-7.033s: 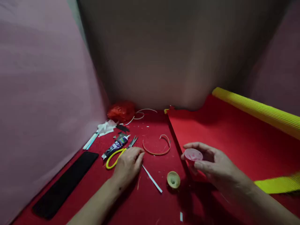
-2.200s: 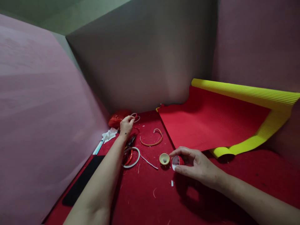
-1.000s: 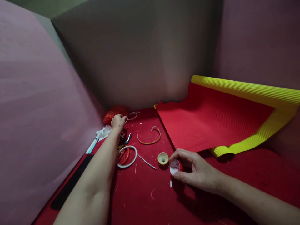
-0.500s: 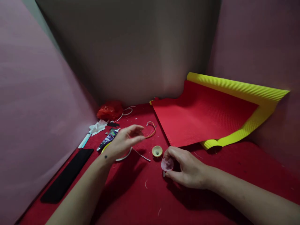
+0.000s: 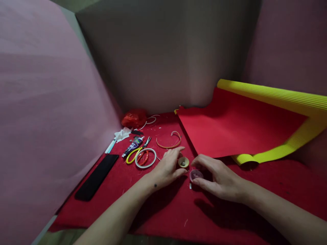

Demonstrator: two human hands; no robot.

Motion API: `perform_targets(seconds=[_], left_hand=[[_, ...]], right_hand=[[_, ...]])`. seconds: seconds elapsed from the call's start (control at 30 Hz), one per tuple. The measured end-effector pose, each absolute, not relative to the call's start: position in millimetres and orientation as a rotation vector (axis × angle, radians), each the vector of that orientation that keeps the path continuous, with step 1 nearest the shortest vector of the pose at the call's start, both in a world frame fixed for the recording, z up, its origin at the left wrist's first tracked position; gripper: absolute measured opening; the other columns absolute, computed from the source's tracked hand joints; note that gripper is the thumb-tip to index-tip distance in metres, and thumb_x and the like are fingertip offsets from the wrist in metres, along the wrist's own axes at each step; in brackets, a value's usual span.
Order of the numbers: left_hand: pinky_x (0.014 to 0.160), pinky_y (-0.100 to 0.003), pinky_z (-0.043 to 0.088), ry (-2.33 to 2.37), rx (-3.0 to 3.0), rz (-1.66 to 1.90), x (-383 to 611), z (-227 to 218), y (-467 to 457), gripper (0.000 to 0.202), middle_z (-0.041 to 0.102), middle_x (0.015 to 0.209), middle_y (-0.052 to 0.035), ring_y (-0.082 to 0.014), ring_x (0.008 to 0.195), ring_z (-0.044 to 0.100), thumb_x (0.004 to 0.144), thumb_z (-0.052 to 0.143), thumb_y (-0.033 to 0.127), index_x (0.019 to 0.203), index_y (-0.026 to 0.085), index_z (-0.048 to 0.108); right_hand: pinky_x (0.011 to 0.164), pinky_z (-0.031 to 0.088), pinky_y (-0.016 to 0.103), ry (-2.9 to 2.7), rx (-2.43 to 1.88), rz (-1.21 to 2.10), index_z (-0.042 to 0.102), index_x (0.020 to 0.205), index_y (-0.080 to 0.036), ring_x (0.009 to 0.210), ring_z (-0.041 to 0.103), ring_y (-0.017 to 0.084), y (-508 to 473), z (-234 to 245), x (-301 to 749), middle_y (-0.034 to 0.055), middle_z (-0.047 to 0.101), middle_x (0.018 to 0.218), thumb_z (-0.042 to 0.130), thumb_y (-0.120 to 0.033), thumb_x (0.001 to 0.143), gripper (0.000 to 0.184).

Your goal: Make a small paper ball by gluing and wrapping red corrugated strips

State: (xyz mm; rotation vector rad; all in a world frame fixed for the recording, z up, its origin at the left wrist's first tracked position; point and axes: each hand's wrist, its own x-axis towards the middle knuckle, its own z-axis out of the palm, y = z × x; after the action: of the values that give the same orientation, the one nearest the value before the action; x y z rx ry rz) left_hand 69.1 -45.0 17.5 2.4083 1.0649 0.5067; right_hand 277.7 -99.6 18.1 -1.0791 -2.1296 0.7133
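Observation:
A small yellow cup-like piece [image 5: 183,162] with a dark middle sits on the red cloth. My left hand [image 5: 168,166] is at its left side, thumb and fingers spread around it; whether they touch it I cannot tell. Just to the right, my right hand [image 5: 218,175] has its thumb against the rim of a small round pink dish-like piece [image 5: 196,175], fingers curved over the far side. A tiny white piece [image 5: 190,186] lies below the pink one.
Scissors [image 5: 138,154] lie under a white ring of cord [image 5: 145,166], beside a glue tube [image 5: 133,146]. An orange cord [image 5: 168,147] curls behind my left hand. A black slab [image 5: 97,177] is at left, red corrugated sheet [image 5: 230,126] with yellow roll [image 5: 270,95] at right.
My left hand has come down and right, from the air to beside the yellow piece, uncovering the scissors. My right hand stays at the pink piece. The view has shifted left.

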Motion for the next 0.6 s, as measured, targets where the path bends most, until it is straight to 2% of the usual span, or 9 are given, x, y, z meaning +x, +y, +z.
perform_targets(seconds=[0.1,0.17,0.3,0.37,0.4,0.5,0.6], left_hand=[[0.094,-0.045,0.042,1.079,2.427,0.526,71,16,-47,0.062,0.059,0.108,-0.0079,-0.0259,0.103,0.054,0.076,0.066,0.022,0.13,0.023,0.037],[0.093,-0.046,0.042,1.082,2.431,0.543,70,16,-47,0.061,0.059,0.108,-0.0077,-0.026,0.103,0.053,0.076,0.066,0.022,0.13,0.024,0.037],[0.09,-0.045,0.043,1.113,2.424,0.576,64,15,-44,0.057,0.057,0.11,-0.0094,-0.0256,0.101,0.054,0.078,0.062,0.023,0.13,0.024,0.037],[0.09,-0.046,0.043,1.132,2.422,0.575,62,13,-40,0.057,0.058,0.107,-0.0099,-0.0259,0.099,0.055,0.077,0.062,0.022,0.128,0.021,0.038],[0.09,-0.046,0.043,1.136,2.423,0.571,61,12,-38,0.056,0.058,0.106,-0.0096,-0.026,0.098,0.055,0.077,0.063,0.023,0.127,0.021,0.038],[0.089,-0.044,0.044,1.136,2.423,0.571,59,9,-33,0.057,0.059,0.105,-0.0085,-0.026,0.099,0.056,0.075,0.065,0.024,0.126,0.022,0.04],[0.09,-0.045,0.042,1.148,2.417,0.595,58,6,-31,0.057,0.059,0.107,-0.0092,-0.0273,0.101,0.055,0.073,0.067,0.025,0.124,0.022,0.042]], right_hand=[[0.064,0.044,0.028,-2.094,-1.043,0.66,0.055,0.093,-0.019,0.069,0.053,0.016,-98,18,281,0.0037,0.058,0.08,0.055,-0.025,0.086,0.009],[0.065,0.045,0.029,-2.091,-1.047,0.502,0.055,0.096,-0.018,0.072,0.055,0.018,-94,18,285,0.0058,0.059,0.082,0.05,-0.022,0.088,0.011],[0.075,0.045,0.04,-2.141,-1.363,-0.221,0.053,0.118,-0.011,0.09,0.055,0.03,-82,17,295,0.017,0.059,0.1,0.051,-0.013,0.081,0.038],[0.071,0.044,0.041,-2.242,-1.559,-0.424,0.052,0.124,-0.008,0.088,0.054,0.033,-75,17,301,0.0189,0.06,0.101,0.055,-0.011,0.076,0.048],[0.068,0.044,0.039,-2.289,-1.617,-0.456,0.054,0.123,-0.008,0.086,0.055,0.033,-72,17,304,0.0188,0.06,0.099,0.055,-0.01,0.075,0.047],[0.058,0.039,0.032,-2.179,-1.726,-0.469,0.063,0.107,-0.012,0.082,0.057,0.028,-64,22,315,0.0156,0.062,0.092,0.049,-0.012,0.083,0.028],[0.058,0.037,0.03,-1.824,-1.665,-0.418,0.064,0.093,-0.015,0.074,0.057,0.023,-57,36,333,0.0116,0.063,0.082,0.041,-0.019,0.091,0.023]])
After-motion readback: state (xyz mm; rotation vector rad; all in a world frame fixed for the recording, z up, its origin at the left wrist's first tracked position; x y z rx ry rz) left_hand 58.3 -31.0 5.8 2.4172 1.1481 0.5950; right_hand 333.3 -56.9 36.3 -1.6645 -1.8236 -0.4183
